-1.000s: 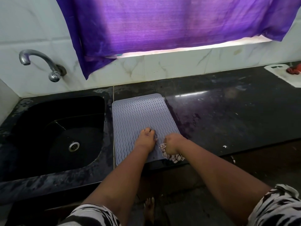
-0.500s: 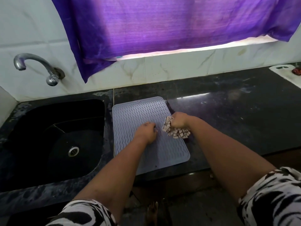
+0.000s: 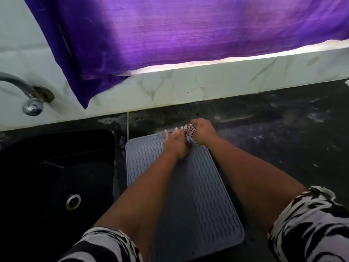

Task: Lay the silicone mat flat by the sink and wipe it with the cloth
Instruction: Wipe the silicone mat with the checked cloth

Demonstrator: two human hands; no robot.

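Right hand [image 3: 203, 134] grips cloth [image 3: 189, 134] at mat [image 3: 198, 195] far edge

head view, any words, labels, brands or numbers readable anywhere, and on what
None: no readable text shows in the head view.
Silicone mat: only a raised wavy pattern, no brand mark visible.
Cloth: a printed pattern, no letters to make out.
Tap and sink: no marking visible.
Purple curtain: plain fabric.
Patterned sleeves: black and white blotches, not writing.

Two bare forearms, short black-and-white zebra-print sleeves [image 3: 309, 224] on both upper arms, pale polish on the left hand's fingernails [image 3: 176, 128].
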